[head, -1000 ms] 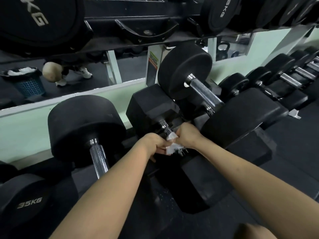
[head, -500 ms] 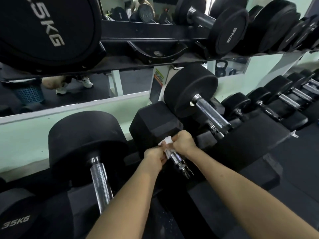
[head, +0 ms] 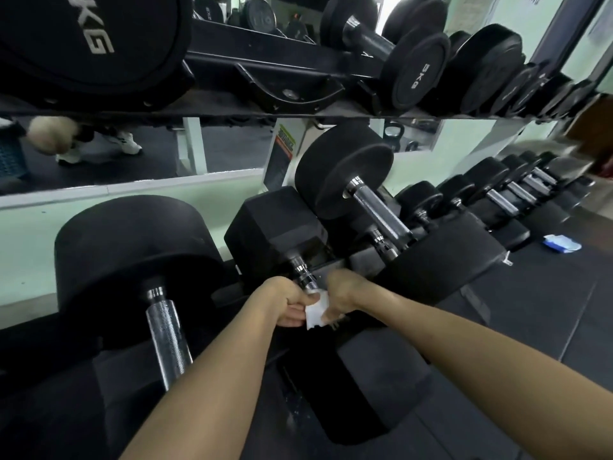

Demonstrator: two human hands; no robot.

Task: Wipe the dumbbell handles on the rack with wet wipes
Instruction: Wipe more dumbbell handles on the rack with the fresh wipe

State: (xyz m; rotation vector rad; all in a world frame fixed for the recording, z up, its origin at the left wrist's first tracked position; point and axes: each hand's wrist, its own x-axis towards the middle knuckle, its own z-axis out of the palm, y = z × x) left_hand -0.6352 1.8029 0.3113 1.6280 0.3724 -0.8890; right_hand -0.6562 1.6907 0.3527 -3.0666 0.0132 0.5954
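A black hex dumbbell (head: 272,234) lies on the lower rack in the middle of the view. Its chrome handle (head: 303,272) shows only at the far end. A white wet wipe (head: 316,310) is wrapped around the near part of that handle. My left hand (head: 287,302) grips the wipe from the left, my right hand (head: 341,295) grips it from the right, and both hands hide the rest of the handle. To the left a big round dumbbell shows a bare knurled handle (head: 167,333). Another round dumbbell's handle (head: 378,210) rises to the right.
The upper shelf (head: 265,109) hangs just above with heavy dumbbells, one marked 5KG (head: 414,74). More dumbbells (head: 504,194) run off to the right on the lower tier. A blue and white wipes packet (head: 562,243) lies on the black floor mat at right. A mirror behind shows someone's shoes.
Both hands slid with the wipe down the handle toward me, so the far end of the chrome handle is now bare. The camera has tilted up a little.
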